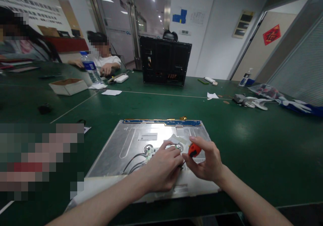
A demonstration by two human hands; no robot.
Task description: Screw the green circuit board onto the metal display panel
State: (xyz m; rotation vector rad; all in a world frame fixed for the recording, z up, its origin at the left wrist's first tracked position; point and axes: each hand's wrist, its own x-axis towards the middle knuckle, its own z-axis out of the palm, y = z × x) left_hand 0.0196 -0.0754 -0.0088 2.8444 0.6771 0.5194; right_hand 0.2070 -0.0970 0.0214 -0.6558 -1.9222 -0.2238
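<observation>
A silver LCD panel (131,137) lies back side up on the green table, with a narrow blue circuit strip (161,122) along its far edge. My right hand (208,160) grips the orange-and-black handle of a screwdriver (194,149), tilted so that its shaft runs down toward the panel. Beside the shaft, my left hand (165,167) rests on the panel with curled fingers; whatever lies under them is hidden. Partly covered by this hand is a small green circuit board (150,152), and black cables (133,160) loop out from its left side.
A black monitor housing (165,61) stands upright across the table. At the far left are a white open box (68,86), a water bottle (89,66) and a seated person (106,59). Gloves (252,101) and another bottle (245,78) lie at the right.
</observation>
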